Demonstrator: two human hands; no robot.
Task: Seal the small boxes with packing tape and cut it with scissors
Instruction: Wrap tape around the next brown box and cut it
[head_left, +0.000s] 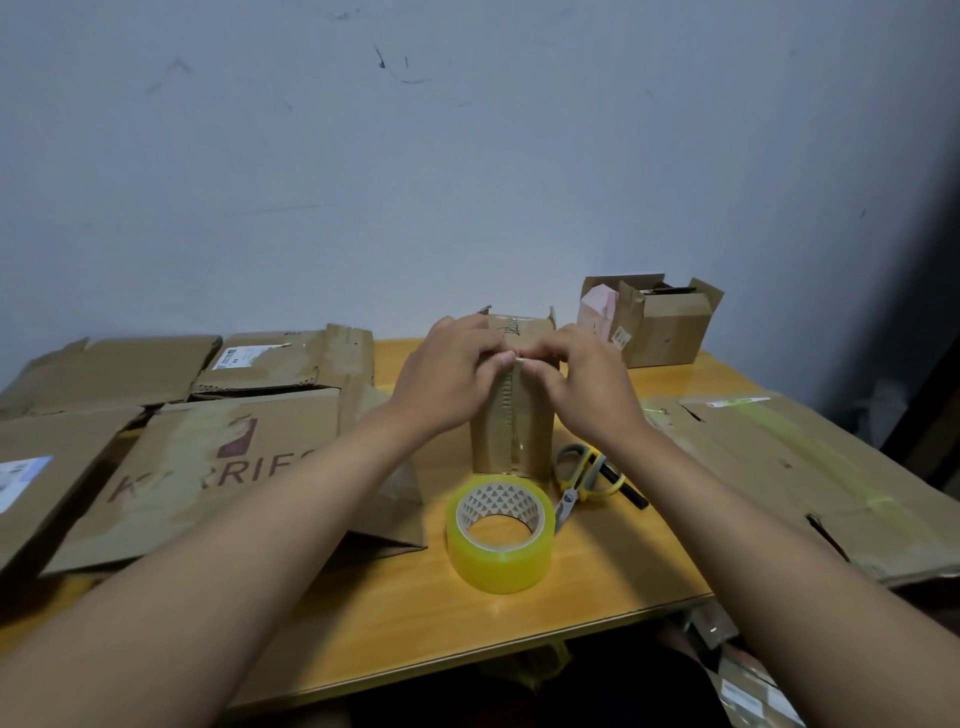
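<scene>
A small brown cardboard box (511, 431) stands upright in the middle of the yellow table (597, 561), with clear tape running down its front seam. My left hand (447, 374) and my right hand (587, 384) meet at the box's top edge, fingers curled over it, fingertips pinching at the seam. A roll of clear yellowish packing tape (500, 535) lies flat just in front of the box. Yellow and grey scissors (584, 480) lie closed to the right of the roll, beside a black pen (626, 488).
Flattened cardboard boxes (208, 467) cover the table's left side, and more flattened cardboard (810, 467) lies at the right. An open small box (662, 322) with a pink item stands at the back right against the wall.
</scene>
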